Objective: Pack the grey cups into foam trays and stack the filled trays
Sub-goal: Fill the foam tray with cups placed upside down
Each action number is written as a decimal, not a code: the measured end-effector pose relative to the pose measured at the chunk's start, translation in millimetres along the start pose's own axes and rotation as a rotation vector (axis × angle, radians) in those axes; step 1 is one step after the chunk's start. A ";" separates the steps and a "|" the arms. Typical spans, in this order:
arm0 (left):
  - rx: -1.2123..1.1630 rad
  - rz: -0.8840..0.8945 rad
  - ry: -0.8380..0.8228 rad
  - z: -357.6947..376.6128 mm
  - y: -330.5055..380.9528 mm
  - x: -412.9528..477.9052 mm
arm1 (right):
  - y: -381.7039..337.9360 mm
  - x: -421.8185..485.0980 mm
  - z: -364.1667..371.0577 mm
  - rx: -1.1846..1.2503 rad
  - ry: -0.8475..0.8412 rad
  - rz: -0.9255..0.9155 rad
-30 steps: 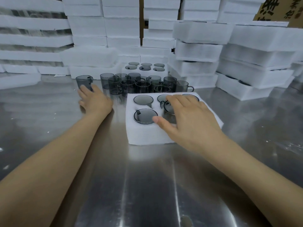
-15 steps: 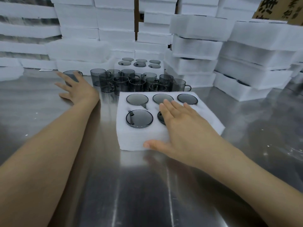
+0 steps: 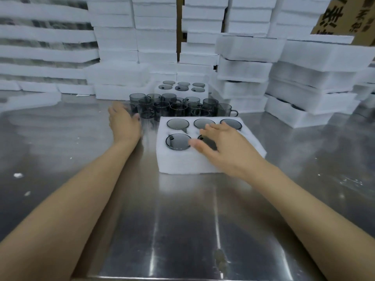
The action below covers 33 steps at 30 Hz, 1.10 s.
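Polished stainless-steel table (image 3: 182,230) is running outward from its near edge at the bottom of the view, offering broad bare sheet between the two forearms and to either side. Small white crumbs (image 3: 18,175) are lying on its left part.

White rectangular foam tray (image 3: 182,163) is sitting right of centre, a soft, fuzzy-edged block with round wells in two rows. Smoky grey translucent seated cups (image 3: 178,123) are filling the five visible wells, rims about level with the foam. The near-right corner is lying hidden under the right hand (image 3: 225,151), which is spreading over the tray with fingers straight, gripping nothing.

Left hand (image 3: 123,122) is reaching at the left edge of the loose grey handled cups (image 3: 178,107), a tight cluster standing just beyond the tray's far edge. Motion blur is preventing any reading of its grip.

Second filled foam tray (image 3: 157,89) is standing behind the cluster. Stacked white foam trays (image 3: 304,110) are walling the far and right sides, leaving an open strip of table right of the near tray. Brown cardboard box (image 3: 349,17) is showing top right.
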<state>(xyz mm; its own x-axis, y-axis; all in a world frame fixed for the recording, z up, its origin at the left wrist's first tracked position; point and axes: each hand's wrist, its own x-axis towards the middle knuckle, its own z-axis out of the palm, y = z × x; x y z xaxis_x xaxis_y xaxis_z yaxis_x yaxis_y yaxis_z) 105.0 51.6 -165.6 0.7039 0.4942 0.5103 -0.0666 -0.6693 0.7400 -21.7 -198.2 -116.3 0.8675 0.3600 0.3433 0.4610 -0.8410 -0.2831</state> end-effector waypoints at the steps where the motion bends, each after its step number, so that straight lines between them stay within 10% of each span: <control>1: -0.103 -0.004 -0.019 -5.4 1.5 -7.7 | 2.6 -0.4 -0.1 0.091 0.041 0.014; 4: -0.406 -0.097 -0.050 -20.6 13.4 -25.5 | 4.8 -0.7 2.8 0.223 0.185 0.031; 13: -0.590 0.389 -0.197 -37.9 76.6 -50.5 | 3.1 0.8 0.7 0.522 0.227 0.070; 21: -0.450 0.736 -0.229 -41.1 80.7 -61.2 | 4.0 -0.9 4.7 0.331 0.084 -0.203; 33: -0.270 1.409 -0.190 -41.2 92.8 -63.6 | -8.7 3.1 -3.6 0.822 0.253 0.029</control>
<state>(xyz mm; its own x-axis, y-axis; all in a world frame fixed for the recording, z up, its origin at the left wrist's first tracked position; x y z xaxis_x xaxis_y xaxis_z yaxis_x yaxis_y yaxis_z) 24.9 -19.1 -111.3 0.0222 -0.5687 0.8223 -0.8844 -0.3948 -0.2491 -23.7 -191.2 -109.5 0.8583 0.1598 0.4876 0.5130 -0.2537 -0.8200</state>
